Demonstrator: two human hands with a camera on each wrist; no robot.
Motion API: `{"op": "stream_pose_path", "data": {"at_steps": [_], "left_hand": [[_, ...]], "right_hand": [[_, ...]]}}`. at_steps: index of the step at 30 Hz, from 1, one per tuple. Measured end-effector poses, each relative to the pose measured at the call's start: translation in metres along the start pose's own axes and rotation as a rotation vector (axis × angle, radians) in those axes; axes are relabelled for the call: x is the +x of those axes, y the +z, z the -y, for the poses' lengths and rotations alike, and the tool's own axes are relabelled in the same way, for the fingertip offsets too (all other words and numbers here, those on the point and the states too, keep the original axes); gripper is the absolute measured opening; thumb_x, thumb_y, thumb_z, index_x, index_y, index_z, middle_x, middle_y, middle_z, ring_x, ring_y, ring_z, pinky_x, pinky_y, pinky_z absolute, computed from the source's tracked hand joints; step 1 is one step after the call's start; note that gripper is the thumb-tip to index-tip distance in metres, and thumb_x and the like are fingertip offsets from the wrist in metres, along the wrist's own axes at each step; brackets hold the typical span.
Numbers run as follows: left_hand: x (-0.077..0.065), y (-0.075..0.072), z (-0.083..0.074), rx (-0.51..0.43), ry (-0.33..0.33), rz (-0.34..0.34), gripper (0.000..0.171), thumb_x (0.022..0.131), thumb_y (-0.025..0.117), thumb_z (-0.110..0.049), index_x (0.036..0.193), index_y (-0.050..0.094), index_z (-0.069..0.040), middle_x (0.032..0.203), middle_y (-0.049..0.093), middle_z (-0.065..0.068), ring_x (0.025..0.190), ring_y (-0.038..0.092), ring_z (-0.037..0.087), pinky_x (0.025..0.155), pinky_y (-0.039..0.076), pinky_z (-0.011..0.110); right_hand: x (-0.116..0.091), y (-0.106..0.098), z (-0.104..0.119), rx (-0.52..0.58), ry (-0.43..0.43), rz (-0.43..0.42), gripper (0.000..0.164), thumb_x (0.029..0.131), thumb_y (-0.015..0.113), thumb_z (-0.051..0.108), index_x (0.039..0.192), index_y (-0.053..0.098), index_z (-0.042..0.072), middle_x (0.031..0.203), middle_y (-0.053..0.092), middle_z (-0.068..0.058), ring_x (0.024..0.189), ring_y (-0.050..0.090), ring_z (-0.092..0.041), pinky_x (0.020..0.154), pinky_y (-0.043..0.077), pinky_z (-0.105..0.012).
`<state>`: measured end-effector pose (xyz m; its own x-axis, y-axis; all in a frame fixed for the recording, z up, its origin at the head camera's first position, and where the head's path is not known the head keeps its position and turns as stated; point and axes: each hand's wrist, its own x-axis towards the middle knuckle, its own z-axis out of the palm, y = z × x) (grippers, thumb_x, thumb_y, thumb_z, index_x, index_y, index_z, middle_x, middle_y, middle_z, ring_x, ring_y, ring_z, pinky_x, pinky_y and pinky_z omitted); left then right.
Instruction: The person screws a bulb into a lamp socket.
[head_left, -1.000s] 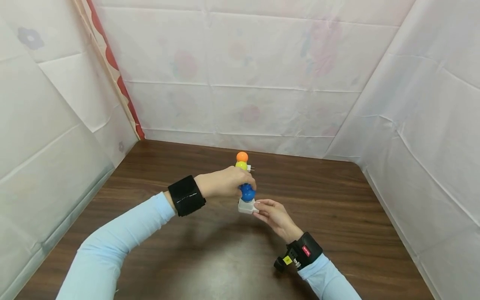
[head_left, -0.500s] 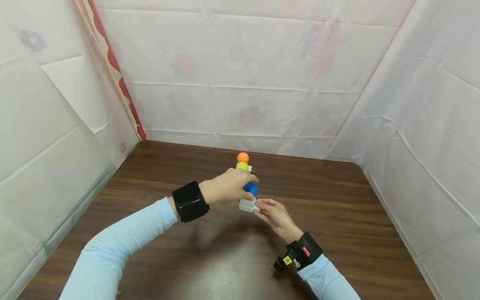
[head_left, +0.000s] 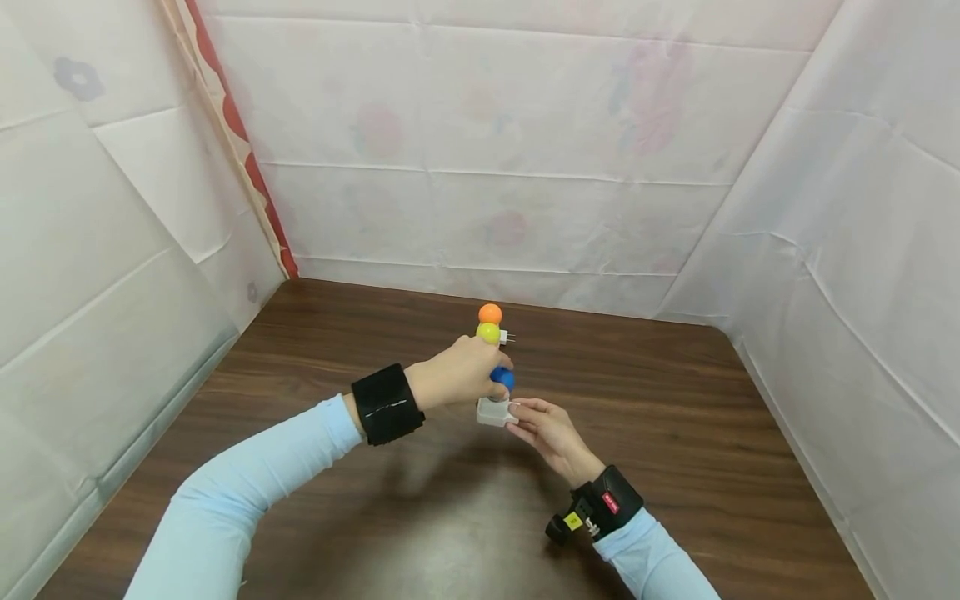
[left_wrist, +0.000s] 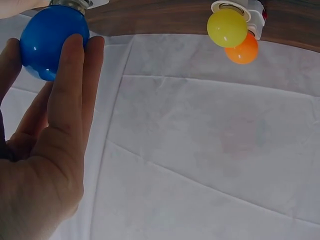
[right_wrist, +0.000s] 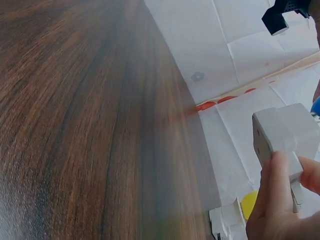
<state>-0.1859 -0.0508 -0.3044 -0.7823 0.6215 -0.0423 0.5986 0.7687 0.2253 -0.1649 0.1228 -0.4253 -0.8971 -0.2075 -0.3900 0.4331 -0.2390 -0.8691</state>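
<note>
My left hand (head_left: 461,371) holds a blue light bulb (left_wrist: 52,37), with thumb and fingers spread round its glass. The bulb's metal screw base (left_wrist: 70,4) points into a white lamp socket (right_wrist: 287,127). From the right, my right hand (head_left: 551,433) pinches the side of that socket between thumb and fingers, close over the dark wooden table (head_left: 637,392). In the head view the left fingers cover part of the blue bulb. Most of the socket lies outside the left wrist view.
Behind my left hand stand a yellow bulb (head_left: 488,333) and an orange bulb (head_left: 491,313), one behind the other, in white holders. A two-pronged plug (head_left: 507,337) sticks out to the right there. Pale patterned sheets (head_left: 480,167) wall in the table's back and sides.
My left hand has turned round the blue bulb, its thumb coming toward the front and lower on the glass. The right hand keeps its pinch on the socket, nearly still.
</note>
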Motion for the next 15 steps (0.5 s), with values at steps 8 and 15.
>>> {"op": "stream_pose_path", "data": {"at_steps": [8, 15], "left_hand": [[-0.0015, 0.0008, -0.0022, 0.041, 0.017, -0.015, 0.043, 0.08, 0.068, -0.039, 0.111, 0.067, -0.01, 0.102, 0.069, 0.003, 0.086, 0.062, 0.014, 0.087, 0.05, 0.037], [-0.0005, 0.0028, -0.003, 0.094, 0.082, -0.045, 0.039, 0.08, 0.068, -0.038, 0.105, 0.069, -0.009, 0.092, 0.07, 0.002, 0.075, 0.06, 0.011, 0.08, 0.053, 0.032]], "right_hand": [[0.0001, 0.0003, -0.0013, -0.08, -0.029, -0.031, 0.036, 0.085, 0.065, 0.013, 0.115, 0.055, -0.004, 0.109, 0.056, -0.013, 0.086, 0.061, -0.016, 0.082, 0.053, -0.029], [0.0015, -0.0012, -0.0011, -0.103, -0.041, -0.052, 0.035, 0.085, 0.065, 0.013, 0.112, 0.056, -0.006, 0.104, 0.058, -0.013, 0.083, 0.062, -0.016, 0.078, 0.054, -0.027]]}}
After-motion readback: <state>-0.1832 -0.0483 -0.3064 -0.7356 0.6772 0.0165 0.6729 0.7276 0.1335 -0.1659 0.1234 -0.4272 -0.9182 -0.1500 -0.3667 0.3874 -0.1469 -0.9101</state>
